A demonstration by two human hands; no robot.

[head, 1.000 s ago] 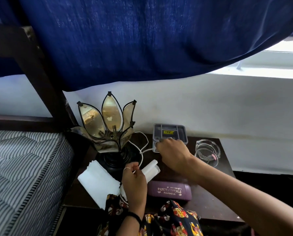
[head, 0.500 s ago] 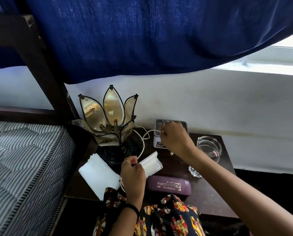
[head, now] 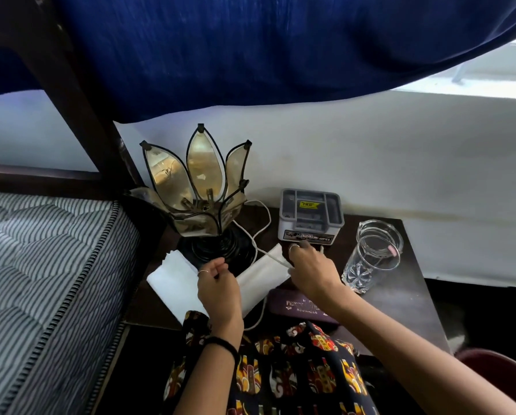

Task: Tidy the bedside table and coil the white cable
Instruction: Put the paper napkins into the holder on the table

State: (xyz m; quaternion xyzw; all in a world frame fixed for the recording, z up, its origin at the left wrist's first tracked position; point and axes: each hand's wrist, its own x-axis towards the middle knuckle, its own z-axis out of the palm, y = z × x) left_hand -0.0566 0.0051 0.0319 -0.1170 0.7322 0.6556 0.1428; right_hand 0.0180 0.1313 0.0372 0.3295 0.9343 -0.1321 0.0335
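A thin white cable [head: 252, 235] runs from behind the lotus-shaped lamp [head: 203, 187], across the dark bedside table [head: 400, 310], to my right hand [head: 310, 269]. That hand pinches the cable over a folded white paper [head: 262, 275], just in front of a grey box [head: 310, 217]. My left hand [head: 218, 287] is closed with pinched fingers near the lamp base. A loop of the same cable shows below it at the table's front edge. A purple spectacle case [head: 298, 308] lies partly under my right forearm.
A glass tumbler [head: 361, 268] and a glass ashtray [head: 382, 232] stand at the table's right. Another white paper [head: 173, 280] lies front left. Patterned cloth [head: 295, 372] hangs at the front. A striped mattress [head: 41, 280] is left, a blue curtain [head: 250, 55] overhead.
My right hand has come back from the grey box toward the table's front, drawing the cable with it. My left hand has stayed near the lamp base.
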